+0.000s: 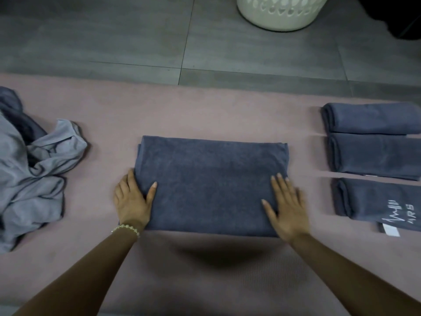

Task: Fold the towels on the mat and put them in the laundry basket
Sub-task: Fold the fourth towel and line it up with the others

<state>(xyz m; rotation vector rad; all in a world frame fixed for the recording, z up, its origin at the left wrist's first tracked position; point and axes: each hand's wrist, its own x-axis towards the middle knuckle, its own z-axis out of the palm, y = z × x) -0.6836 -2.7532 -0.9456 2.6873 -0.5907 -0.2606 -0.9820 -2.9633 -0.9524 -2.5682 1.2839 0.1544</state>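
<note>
Both bare forearms came in from the bottom edge, so here's how it looked. The left hand (131, 199), with a pale bead bracelet (125, 227) on the wrist, sat at the near left corner of a dark blue-grey terry towel (209, 183) folded into a wide rectangle. Its thumb (152, 190) lay on top and the fingers ran along and, as far as I could tell, under the left edge, so that grip was clamped on the towel. The right hand (287, 208) was a bit blurred but lay flat on the towel's near right part, its grip apart with the fingers spread. The towel itself lay in the middle of a dusty pink mat (102, 124). Off to the left on the mat was a crumpled heap of lighter grey-blue cloth (34, 174), well apart from the towel. On the right was a column of folded pieces, close together: the near folded dark blue towel (376, 201) with white lettering and a white tag, then the middle folded towel (378, 156), then the far folded towel (371, 119). Past the mat was a grey tiled floor (114, 37), and on it, at the top of the view, stood a white perforated plastic laundry basket (280, 17), cut off by the frame.
</note>
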